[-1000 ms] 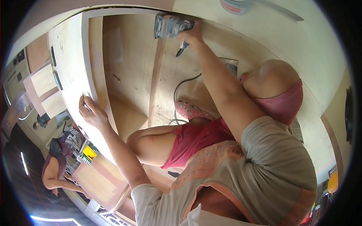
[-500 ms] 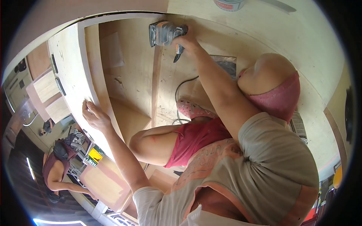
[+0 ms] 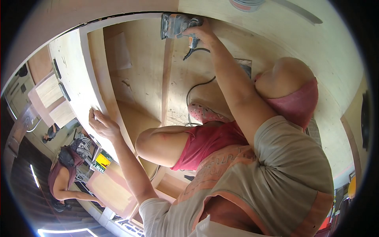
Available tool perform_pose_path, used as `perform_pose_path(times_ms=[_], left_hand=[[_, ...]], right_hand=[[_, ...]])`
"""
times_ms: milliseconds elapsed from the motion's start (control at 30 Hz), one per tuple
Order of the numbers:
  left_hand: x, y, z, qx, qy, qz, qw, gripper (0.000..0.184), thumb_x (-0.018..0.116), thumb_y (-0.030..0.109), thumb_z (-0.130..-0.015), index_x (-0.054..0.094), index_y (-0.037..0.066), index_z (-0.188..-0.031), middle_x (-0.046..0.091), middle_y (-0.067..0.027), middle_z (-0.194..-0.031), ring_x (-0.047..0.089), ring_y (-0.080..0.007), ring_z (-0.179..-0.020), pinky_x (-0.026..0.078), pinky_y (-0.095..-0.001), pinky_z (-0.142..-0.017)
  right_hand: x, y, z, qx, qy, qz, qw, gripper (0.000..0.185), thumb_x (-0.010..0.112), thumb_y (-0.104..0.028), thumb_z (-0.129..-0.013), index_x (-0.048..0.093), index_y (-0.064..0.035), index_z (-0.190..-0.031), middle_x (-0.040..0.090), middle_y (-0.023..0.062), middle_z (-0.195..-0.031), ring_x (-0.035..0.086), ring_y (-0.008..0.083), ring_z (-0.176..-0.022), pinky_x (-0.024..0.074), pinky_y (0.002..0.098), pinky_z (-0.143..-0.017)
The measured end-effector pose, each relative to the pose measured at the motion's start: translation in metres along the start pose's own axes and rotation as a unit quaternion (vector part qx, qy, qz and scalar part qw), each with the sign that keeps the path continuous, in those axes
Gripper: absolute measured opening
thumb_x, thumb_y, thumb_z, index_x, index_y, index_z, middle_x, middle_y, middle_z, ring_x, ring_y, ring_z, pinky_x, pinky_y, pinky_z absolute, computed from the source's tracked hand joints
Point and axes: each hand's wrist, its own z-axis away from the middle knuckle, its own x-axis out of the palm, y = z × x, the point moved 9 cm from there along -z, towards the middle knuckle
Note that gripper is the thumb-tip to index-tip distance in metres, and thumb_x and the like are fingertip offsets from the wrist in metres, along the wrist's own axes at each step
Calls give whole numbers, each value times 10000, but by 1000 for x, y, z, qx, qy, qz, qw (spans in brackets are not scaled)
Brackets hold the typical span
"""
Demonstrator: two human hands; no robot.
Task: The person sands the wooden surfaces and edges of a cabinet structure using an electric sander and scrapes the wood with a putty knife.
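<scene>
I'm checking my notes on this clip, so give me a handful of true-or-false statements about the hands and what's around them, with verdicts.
1. The right hand grips the sander. True.
2. The left hand is also on the sander. False: it is well apart from it, by the bright white panel.
3. A dark cord runs beside the shoe. True.
4. The shoe is plain black. False: it is pink with dark spots.
5. The shorts are blue. False: they are red.
</scene>
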Motion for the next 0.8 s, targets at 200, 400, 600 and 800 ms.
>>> perform_pose_path(times_ms=[200,400,600,800], left_hand=[[0,5,0,3,-2,5,1000,584,394,462,-955,560,-69,-1133,571,-246,-1113,536,-376,-1044,419,-430,-912],[1,5,-1,-10,-16,4,1000,579,379,453,-963,556,-68,-1145,558,-251,-1140,526,-378,-1063,414,-433,-923],[1,1,-1,-3,-16,0,1000,616,359,484,-960,551,-70,-1150,559,-251,-1135,524,-384,-1063,411,-436,-925],[1,1,-2,5,-19,-17,1000,609,345,468,-968,547,-79,-1146,559,-259,-1127,524,-393,-1057,408,-441,-928]], right_hand=[[5,16,19,33,-29,69,997,692,804,6,-492,509,26,-1118,587,127,-952,601,243,-858,534,376,-683],[4,13,31,14,20,49,999,612,808,-48,-441,579,44,-1000,616,119,-904,599,229,-793,510,350,-653],[0,19,12,27,29,75,996,652,792,-13,-450,542,47,-1050,587,125,-905,585,244,-808,505,385,-625],[1,6,3,49,-22,96,994,809,813,-58,-419,475,41,-1147,579,150,-1017,588,275,-911,521,388,-703]])
